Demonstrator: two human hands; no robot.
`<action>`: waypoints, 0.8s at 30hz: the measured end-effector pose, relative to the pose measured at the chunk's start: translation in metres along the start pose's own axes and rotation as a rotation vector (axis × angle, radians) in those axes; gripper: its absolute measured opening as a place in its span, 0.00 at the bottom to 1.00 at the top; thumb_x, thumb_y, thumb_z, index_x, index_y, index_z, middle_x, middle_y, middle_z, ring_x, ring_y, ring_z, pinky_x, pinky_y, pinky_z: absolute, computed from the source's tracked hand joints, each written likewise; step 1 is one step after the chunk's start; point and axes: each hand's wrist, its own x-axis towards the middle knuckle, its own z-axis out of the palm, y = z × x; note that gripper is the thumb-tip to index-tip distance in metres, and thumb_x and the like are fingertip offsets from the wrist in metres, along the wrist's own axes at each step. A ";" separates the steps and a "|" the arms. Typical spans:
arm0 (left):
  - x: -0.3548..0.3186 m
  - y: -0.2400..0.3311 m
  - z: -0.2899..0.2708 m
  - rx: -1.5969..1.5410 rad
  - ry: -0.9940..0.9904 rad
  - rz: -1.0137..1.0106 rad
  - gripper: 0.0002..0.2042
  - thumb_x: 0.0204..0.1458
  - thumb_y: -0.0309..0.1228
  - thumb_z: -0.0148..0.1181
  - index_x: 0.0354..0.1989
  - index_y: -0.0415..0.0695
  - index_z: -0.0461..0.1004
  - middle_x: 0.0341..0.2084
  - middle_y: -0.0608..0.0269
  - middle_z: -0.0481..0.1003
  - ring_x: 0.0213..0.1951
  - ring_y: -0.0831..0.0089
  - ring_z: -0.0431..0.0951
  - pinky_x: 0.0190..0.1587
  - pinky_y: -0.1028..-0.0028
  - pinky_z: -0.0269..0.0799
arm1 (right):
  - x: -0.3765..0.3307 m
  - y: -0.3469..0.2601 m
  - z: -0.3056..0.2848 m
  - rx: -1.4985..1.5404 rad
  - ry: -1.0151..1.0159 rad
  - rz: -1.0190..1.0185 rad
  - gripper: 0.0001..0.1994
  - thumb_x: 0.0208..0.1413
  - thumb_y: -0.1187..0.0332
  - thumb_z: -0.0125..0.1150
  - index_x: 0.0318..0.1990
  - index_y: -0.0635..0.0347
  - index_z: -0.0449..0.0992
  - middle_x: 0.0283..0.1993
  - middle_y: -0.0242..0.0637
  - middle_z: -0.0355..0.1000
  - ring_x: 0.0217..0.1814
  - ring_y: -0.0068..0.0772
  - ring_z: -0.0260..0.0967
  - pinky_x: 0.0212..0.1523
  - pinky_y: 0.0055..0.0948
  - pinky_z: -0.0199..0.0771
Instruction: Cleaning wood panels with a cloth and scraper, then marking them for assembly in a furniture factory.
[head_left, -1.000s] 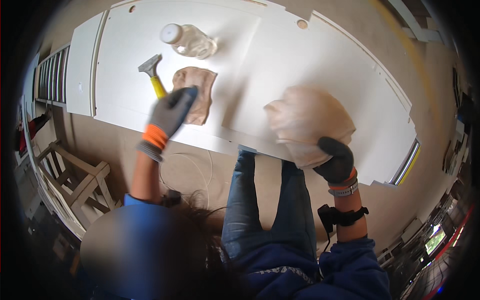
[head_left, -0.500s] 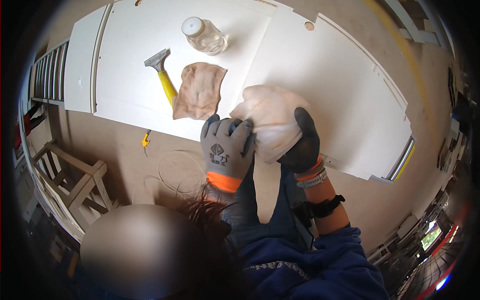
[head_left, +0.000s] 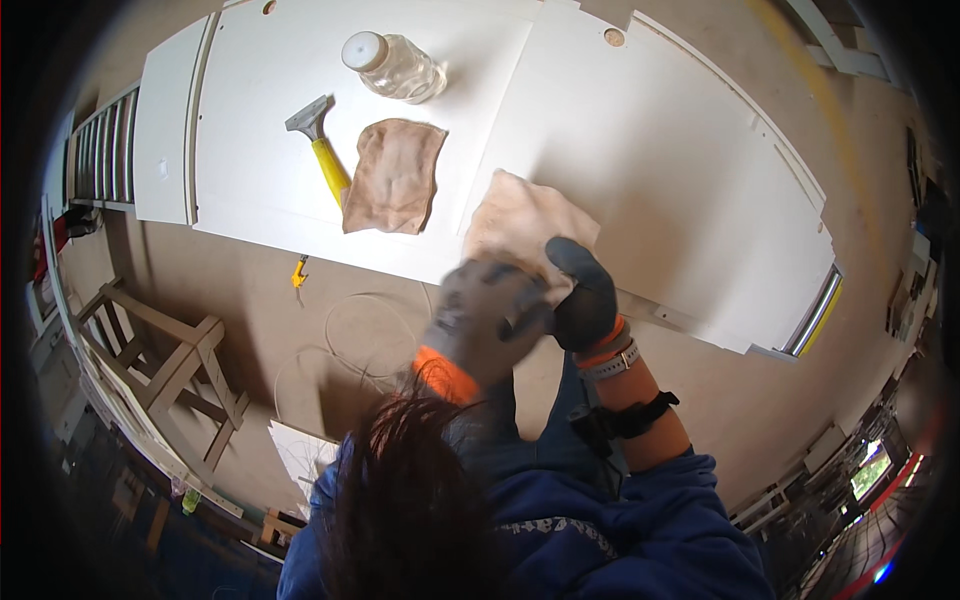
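Observation:
A pale pinkish-white cloth (head_left: 525, 215) hangs creased at the front edge of the white panel. My right hand (head_left: 585, 300), in a dark grey glove with an orange cuff, grips its lower right part, thumb on top. Against the cloth's lower left side is my left hand (head_left: 490, 315), gloved alike and smeared by motion, so its fingers cannot be made out well. To the left on the panel lies a brown folded cloth (head_left: 395, 175). Beside that rests a scraper (head_left: 328, 165) with a yellow handle and grey metal head. Behind them stands a clear jar (head_left: 405, 72) with a white lid, holding clear liquid.
The white panels (head_left: 660, 190) form the work surface, with a round hole near the far edge. A wooden trestle (head_left: 175, 365) stands on the floor at left. A yellow air-gun-like tool (head_left: 299, 275) is by the front edge, above a thin coiled hose (head_left: 375, 335).
My left hand has moved right and down, close against my right hand. The pale cloth has shifted and changed folds between them; my right hand has come slightly left, still gripping it.

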 end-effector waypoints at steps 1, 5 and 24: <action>0.002 -0.009 -0.008 -0.120 0.018 -0.026 0.12 0.43 0.27 0.66 0.38 0.41 0.76 0.38 0.56 0.77 0.39 0.59 0.76 0.48 0.66 0.71 | 0.000 -0.003 -0.003 0.286 -0.028 0.108 0.24 0.55 0.69 0.59 0.58 0.70 0.66 0.54 0.50 0.72 0.58 0.45 0.71 0.56 0.39 0.75; 0.026 -0.036 -0.014 -0.355 0.361 -0.275 0.27 0.54 0.38 0.66 0.57 0.33 0.69 0.46 0.55 0.76 0.47 0.67 0.76 0.54 0.69 0.70 | 0.009 -0.026 -0.014 1.328 -0.031 0.317 0.30 0.57 0.61 0.55 0.64 0.70 0.58 0.59 0.52 0.69 0.60 0.49 0.70 0.57 0.44 0.75; 0.179 -0.166 -0.038 -0.160 0.736 -0.424 0.48 0.34 0.35 0.80 0.64 0.37 0.55 0.59 0.51 0.66 0.58 0.61 0.69 0.61 0.68 0.67 | -0.044 0.003 -0.099 1.484 0.190 0.142 0.31 0.65 0.55 0.47 0.69 0.64 0.54 0.68 0.51 0.60 0.69 0.53 0.59 0.67 0.53 0.63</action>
